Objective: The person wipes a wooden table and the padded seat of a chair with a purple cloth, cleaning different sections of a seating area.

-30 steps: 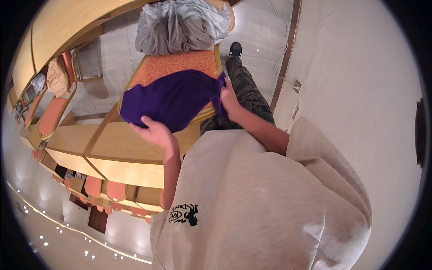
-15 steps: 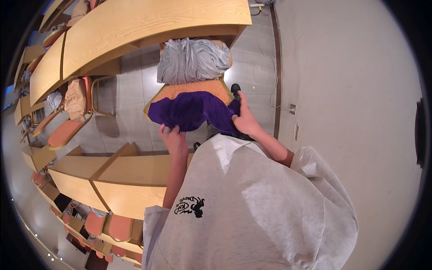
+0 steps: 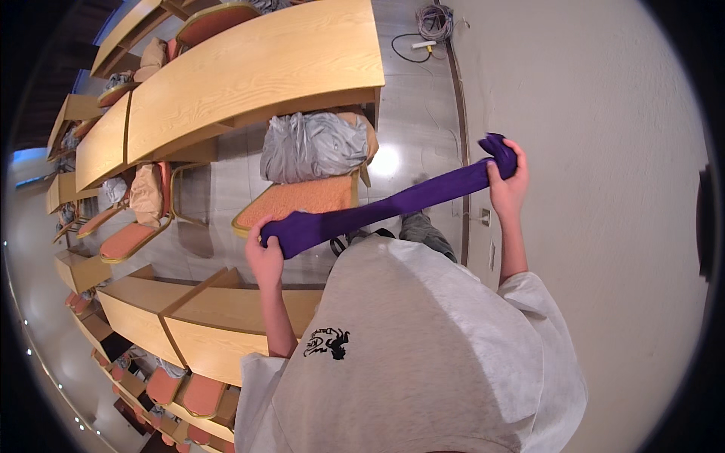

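A long purple cloth [image 3: 400, 200] stretches between my two hands in a narrow band, in front of my body. Its left end is gripped by my left hand [image 3: 266, 255], fingers closed round the fabric. My right hand [image 3: 510, 180] is closed on the other end, held higher and near the wall, with a bunched bit of cloth sticking out above the fingers. Beneath the cloth's left part is an orange chair seat [image 3: 298, 198] with a gold edge. A crumpled grey bag or cover [image 3: 313, 147] lies at the chair's back, under the desk edge.
A long pale wooden desk [image 3: 257, 68] curves across the far side. Another desk row [image 3: 242, 306] stands at the near left. More orange chairs [image 3: 132, 238] with bags fill the left. A plain wall [image 3: 596, 189] rises on the right, with coiled cable [image 3: 434, 23] at its foot.
My left hand has taken hold of the cloth. My hands have moved apart, the right one up toward the wall, and the loose drape is now pulled into a long band.
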Tool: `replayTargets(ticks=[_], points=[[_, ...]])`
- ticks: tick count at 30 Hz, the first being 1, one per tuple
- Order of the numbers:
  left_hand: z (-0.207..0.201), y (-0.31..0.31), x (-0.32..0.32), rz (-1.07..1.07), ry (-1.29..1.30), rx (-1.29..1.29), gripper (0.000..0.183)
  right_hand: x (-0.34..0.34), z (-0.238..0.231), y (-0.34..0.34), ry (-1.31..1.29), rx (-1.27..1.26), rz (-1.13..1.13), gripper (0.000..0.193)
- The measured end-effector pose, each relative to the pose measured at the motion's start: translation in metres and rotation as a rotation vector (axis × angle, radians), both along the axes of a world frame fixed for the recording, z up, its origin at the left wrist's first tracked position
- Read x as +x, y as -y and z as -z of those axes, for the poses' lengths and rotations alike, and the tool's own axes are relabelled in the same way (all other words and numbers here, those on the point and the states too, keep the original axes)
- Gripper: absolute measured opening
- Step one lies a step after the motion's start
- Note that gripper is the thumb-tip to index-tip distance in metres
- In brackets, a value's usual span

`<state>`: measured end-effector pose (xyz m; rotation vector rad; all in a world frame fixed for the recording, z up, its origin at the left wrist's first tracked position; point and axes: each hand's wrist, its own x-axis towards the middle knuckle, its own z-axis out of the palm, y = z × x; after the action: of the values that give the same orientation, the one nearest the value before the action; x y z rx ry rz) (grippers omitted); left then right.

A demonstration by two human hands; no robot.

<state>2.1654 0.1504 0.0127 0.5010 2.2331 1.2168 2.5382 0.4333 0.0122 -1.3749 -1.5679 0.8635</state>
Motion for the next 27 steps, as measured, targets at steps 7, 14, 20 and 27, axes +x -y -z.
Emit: replayTargets(ticks=[7,14,20,27], points=[[0.015,-0.098,0.055,0.216,-0.526,-0.076,0.029,0.073,0.003,-0.076,0.163,0.15,0.079,0.023],[0.033,-0.135,0.081,0.247,-0.394,-0.249,0.016,0.065,0.013,-0.149,0.286,0.235,0.033,0.017],[0.078,-0.173,0.076,0.157,-0.409,-0.168,0.019,0.024,0.018,-0.235,0.238,0.214,-0.055,0.021],[0.11,-0.245,0.062,-0.036,0.209,0.163,0.017,-0.032,0.006,-0.335,0.107,-0.006,-0.232,0.021]])
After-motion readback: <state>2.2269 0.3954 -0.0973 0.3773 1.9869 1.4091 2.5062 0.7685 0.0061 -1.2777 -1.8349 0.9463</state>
